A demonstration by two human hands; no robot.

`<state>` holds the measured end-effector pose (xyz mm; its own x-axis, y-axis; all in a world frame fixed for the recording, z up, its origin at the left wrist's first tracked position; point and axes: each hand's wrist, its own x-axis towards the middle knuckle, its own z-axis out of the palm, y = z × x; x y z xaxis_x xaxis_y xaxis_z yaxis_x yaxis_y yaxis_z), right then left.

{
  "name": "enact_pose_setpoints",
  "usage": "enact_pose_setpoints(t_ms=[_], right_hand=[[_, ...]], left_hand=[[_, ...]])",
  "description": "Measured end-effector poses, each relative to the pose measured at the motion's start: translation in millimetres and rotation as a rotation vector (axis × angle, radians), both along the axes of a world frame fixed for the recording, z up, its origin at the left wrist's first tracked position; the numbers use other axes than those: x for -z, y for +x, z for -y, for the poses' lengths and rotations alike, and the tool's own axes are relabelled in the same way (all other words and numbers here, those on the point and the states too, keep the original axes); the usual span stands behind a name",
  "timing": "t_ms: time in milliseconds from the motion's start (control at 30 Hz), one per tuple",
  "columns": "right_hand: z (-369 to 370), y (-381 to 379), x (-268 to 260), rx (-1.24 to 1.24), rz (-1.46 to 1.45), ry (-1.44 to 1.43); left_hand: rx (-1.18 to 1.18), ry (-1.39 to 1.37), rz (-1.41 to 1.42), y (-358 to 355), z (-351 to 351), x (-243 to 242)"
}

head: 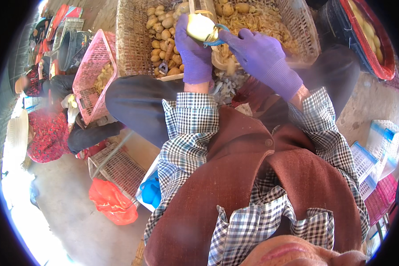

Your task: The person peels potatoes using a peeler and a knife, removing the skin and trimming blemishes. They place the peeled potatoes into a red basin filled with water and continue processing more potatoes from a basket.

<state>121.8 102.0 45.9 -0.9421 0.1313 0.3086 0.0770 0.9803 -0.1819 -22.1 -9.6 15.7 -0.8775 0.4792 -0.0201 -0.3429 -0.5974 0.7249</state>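
My left hand (195, 58), in a purple knit-cuffed glove, grips a pale, mostly peeled potato (201, 27). At the potato's right end, my gloved right hand (261, 55) holds a blue hand peeler (219, 39) against it. Brown unpeeled potatoes (166, 31) lie in the crate's left part, below and left of the potato I hold. Damp peelings (266, 23) fill the right part, with a couple of whole potatoes among them. A small purplish tool (163, 68), possibly another peeler, rests on the unpeeled potatoes.
The plastic crate's wall (133, 40) stands before my knees. On the right is a red-lined tub (389, 43) of peeled potatoes. A pink crate (93, 66) stands left, beside a seated person in a red patterned top (48, 134). A red plastic bag (113, 202) and stacked baskets (364, 163) flank me.
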Motion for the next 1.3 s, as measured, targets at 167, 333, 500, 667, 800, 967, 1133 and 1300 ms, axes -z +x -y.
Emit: enact_pose_setpoints(t_ms=[167, 333, 500, 667, 800, 967, 1133, 1300], right_hand=[[-18.0, 5.5, 2.2, 0.129, 0.081, -0.114], [-6.5, -18.0, 4.2, 0.058, -0.16, -0.141], [18.8, 1.3, 4.8, -0.007, 0.041, -0.072], [2.0, 2.9, 11.1, -0.011, -0.084, -0.281], [-4.2, -12.1, 16.4, -0.029, -0.351, -0.363], [23.5, -13.6, 10.1, 0.057, -0.057, -0.281], [34.2, -1.9, 10.9, -0.024, -0.083, -0.373], [13.8, -9.3, 0.2, 0.02, -0.212, -0.422]], left_hand=[[-0.159, 0.004, -0.044, -9.5, 4.4, -4.4], [-0.333, -0.554, -0.756, -1.0, -0.5, -2.4], [-0.015, 0.098, 0.102, -16.3, 10.8, 4.3], [-0.191, -0.031, -0.299, -25.9, 7.2, 17.9], [-0.301, -0.313, -0.575, -14.6, 2.7, 16.7], [-0.258, -0.293, -0.484, -11.5, -3.2, 20.9], [0.028, 0.234, 0.046, -47.0, 15.6, 45.7], [-0.055, 0.137, -0.08, -24.0, 3.6, 28.1]])
